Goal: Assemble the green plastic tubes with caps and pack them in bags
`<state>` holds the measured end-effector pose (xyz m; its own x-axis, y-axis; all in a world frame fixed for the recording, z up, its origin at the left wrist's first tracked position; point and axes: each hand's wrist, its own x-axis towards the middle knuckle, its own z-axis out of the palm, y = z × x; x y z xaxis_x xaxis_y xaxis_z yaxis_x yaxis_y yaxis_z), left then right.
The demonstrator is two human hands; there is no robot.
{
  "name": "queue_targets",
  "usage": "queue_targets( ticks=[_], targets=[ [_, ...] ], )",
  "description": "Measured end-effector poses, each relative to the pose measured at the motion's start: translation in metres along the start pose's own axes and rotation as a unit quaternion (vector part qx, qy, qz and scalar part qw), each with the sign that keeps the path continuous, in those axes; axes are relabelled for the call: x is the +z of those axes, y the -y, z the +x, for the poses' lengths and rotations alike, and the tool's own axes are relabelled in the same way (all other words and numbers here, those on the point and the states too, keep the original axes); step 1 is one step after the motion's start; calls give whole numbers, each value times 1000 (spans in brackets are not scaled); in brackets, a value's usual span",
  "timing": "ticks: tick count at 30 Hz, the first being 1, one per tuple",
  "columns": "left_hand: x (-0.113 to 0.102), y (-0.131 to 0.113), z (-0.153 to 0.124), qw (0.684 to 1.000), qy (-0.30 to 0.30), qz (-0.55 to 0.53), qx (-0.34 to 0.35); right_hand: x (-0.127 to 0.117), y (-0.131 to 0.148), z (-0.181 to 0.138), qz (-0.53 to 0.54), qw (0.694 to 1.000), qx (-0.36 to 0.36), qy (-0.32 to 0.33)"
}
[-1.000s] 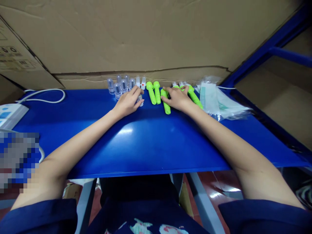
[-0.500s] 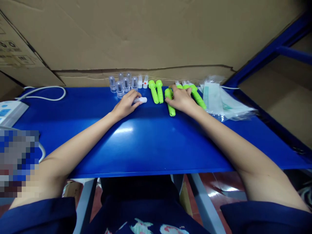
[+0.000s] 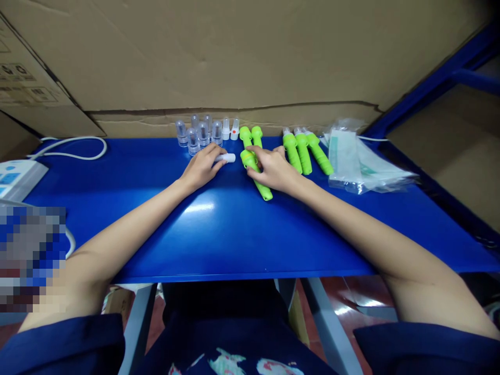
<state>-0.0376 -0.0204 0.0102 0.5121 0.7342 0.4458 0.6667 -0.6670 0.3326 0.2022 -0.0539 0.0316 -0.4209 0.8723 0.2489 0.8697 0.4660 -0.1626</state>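
Observation:
My left hand [image 3: 201, 166] is closed around a small tube with a white end [image 3: 228, 157], which points right, just above the table. Fingers of my right hand [image 3: 277, 169] grip a lime-green torch-shaped piece [image 3: 261, 190] with a wider ringed head, slanted toward me. Behind it lie two similar green pieces [image 3: 245, 133], partly covered by the held one and my fingers. Right of my right hand, three more green pieces [image 3: 303, 151] lie side by side, clear tips showing at their far ends. Two white-based clear-topped pieces [image 3: 234, 130] stand near the back edge.
Several clear plastic cylinders [image 3: 192, 140] stand behind my left hand. Clear bags with white-green sheets [image 3: 344, 156] lie at the right. A white device [image 3: 19, 179] with a looped white cable [image 3: 102, 151] is at the left. Cardboard [image 3: 234, 57] walls the back of the blue table [image 3: 219, 234].
My right hand has moved left with the green piece, away from the three at the right, and it now slants in front of the other two. My left hand has stayed nearly still.

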Motion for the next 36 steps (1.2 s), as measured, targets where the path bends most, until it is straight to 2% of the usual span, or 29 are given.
queue_targets(
  ticks=[7, 13, 18, 26, 29, 36],
  targets=[
    [0, 0, 1, 1000, -6, -16, -3, 3, -5, 0, 26, 1000, -10, -4],
    [-1, 6, 2, 993, -75, -78, -47, 5, -14, 1, 63, 997, -51, 10],
    [0, 15, 3, 986, -98, -123, -59, 5, -17, 1, 80, 992, -95, -14],
    [-2, 7, 2, 987, -82, -132, -43, 5, -16, 0, 62, 992, -108, -33],
    [-4, 4, 1, 988, -76, -133, -18, 4, -16, -1, 58, 991, -112, -39],
    [1, 12, 2, 979, -100, -172, 35, 12, -25, 1, 51, 984, -152, -81]
  ],
)
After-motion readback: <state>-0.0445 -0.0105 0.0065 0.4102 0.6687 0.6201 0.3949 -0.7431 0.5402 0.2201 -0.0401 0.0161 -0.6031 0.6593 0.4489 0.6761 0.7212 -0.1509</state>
